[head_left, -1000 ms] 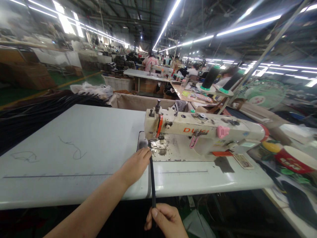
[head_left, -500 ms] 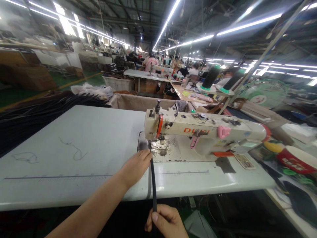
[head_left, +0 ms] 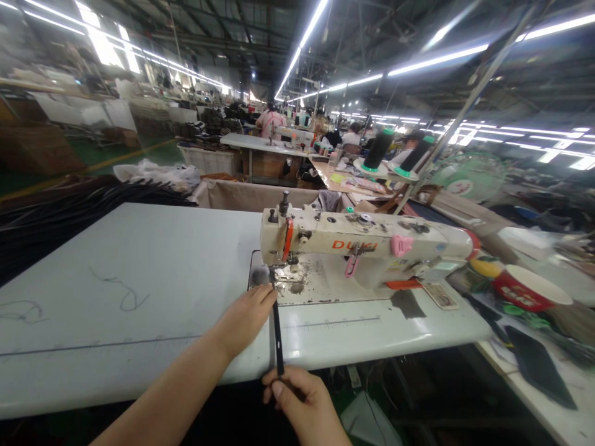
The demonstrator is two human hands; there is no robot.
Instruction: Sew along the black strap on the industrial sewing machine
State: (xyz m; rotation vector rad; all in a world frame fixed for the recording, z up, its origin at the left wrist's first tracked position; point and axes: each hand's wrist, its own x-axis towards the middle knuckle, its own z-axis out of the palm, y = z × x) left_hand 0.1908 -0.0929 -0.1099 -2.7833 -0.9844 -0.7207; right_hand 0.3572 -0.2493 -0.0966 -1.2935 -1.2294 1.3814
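Observation:
A narrow black strap (head_left: 278, 334) runs from under the presser foot of a cream sewing machine (head_left: 320, 241) towards me, over the table's front edge. My left hand (head_left: 246, 316) lies just in front of the needle area, its fingers together and closed on the strap against the table. Lower down, at the table edge, my right hand (head_left: 302, 399) pinches the strap between thumb and fingers. A small pale mark shows on the strap between my hands. The needle tip is too small to make out.
Loose threads (head_left: 123, 291) lie on the white table (head_left: 186, 248). Many black strips (head_left: 93, 210) are heaped at the left. Thread cones (head_left: 379, 150) stand behind the machine; a red tub (head_left: 527, 290) sits at right. Other people work farther back.
My right hand has come up towards the table edge, and the strap between my hands is shorter. My left hand stays by the presser foot. The whole view has shifted slightly.

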